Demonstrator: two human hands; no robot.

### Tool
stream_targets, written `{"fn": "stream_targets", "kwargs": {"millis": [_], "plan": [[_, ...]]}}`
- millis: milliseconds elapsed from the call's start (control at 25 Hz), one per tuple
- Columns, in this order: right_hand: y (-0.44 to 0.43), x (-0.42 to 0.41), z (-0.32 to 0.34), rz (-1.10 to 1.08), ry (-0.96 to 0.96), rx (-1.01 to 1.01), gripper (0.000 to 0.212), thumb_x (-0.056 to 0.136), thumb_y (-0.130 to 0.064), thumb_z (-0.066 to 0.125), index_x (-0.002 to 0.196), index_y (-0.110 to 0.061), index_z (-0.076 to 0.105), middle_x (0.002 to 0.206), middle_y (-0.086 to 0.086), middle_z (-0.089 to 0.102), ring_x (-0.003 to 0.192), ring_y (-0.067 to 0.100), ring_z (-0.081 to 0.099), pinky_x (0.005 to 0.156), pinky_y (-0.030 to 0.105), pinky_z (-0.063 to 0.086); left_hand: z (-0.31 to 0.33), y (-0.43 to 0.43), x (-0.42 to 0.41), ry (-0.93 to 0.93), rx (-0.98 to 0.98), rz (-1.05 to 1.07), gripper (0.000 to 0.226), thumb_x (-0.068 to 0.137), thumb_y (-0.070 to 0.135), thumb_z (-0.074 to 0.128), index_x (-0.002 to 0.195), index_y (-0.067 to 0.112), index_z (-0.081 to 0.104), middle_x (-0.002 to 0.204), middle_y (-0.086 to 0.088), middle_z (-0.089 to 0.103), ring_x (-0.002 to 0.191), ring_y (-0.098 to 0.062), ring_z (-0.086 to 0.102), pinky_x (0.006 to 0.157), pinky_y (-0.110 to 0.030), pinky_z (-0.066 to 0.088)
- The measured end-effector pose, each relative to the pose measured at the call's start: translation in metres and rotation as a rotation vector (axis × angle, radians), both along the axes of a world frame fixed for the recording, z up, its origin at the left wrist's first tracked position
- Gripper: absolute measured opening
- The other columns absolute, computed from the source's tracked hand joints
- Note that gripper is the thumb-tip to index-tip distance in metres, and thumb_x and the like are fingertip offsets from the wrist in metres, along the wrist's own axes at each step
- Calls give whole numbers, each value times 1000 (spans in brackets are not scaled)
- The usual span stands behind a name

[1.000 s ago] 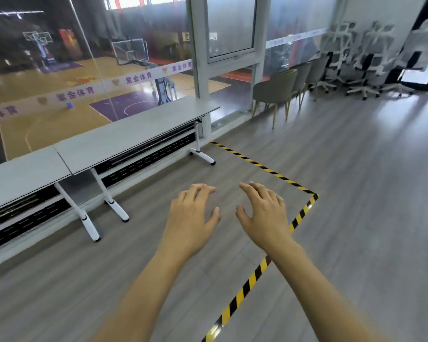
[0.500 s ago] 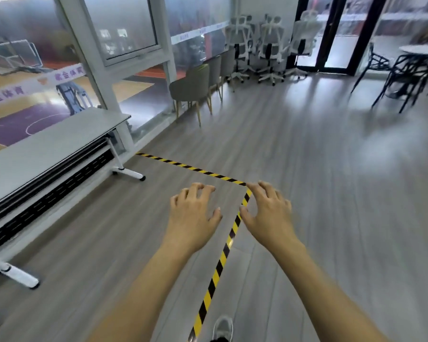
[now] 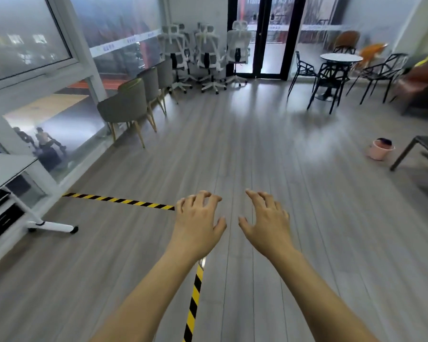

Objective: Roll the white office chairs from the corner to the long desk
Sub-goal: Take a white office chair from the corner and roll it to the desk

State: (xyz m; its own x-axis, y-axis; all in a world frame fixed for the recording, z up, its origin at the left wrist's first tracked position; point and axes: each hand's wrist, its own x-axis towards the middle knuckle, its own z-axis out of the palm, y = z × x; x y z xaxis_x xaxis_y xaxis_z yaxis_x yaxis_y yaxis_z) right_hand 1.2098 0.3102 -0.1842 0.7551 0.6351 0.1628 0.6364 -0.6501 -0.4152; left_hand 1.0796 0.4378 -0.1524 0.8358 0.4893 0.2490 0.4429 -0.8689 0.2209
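Our left hand (image 3: 198,219) and right hand (image 3: 266,222) hover spread and empty. The white office chairs (image 3: 205,54) cluster in the far corner, well apart from the long desk (image 3: 3,169). On castors they should roll lightly; we would grip the backrest top.

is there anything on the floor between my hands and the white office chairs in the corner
Nothing visible blocks the way. Open wood floor runs from the left hand and right hand, both empty, to the white office chairs. The grey chairs line the left wall, the black chairs stand off right.
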Motion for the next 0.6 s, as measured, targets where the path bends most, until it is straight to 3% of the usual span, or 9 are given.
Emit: {"fn": "stream_targets", "kwargs": {"millis": [360, 600], "plan": [[128, 278, -11, 28, 6, -9, 68, 95, -52, 55, 156, -32, 29, 159, -4, 35, 146, 22, 32, 120, 52, 27, -11, 132, 268, 38, -44, 3, 45, 96, 45, 48, 139, 30, 45, 144, 4, 42, 134, -20, 38, 108, -39, 30], [246, 423, -7, 125, 21, -34, 68, 96, -50, 55, 156, -33, 29, 159, -4, 35, 148, 21, 30, 123, 52, 21, -15, 236, 397, 31, -99, 89, 47, 97, 42, 49, 142, 30, 42, 154, 6, 35, 140, -18, 32, 107, -39, 34]]}}
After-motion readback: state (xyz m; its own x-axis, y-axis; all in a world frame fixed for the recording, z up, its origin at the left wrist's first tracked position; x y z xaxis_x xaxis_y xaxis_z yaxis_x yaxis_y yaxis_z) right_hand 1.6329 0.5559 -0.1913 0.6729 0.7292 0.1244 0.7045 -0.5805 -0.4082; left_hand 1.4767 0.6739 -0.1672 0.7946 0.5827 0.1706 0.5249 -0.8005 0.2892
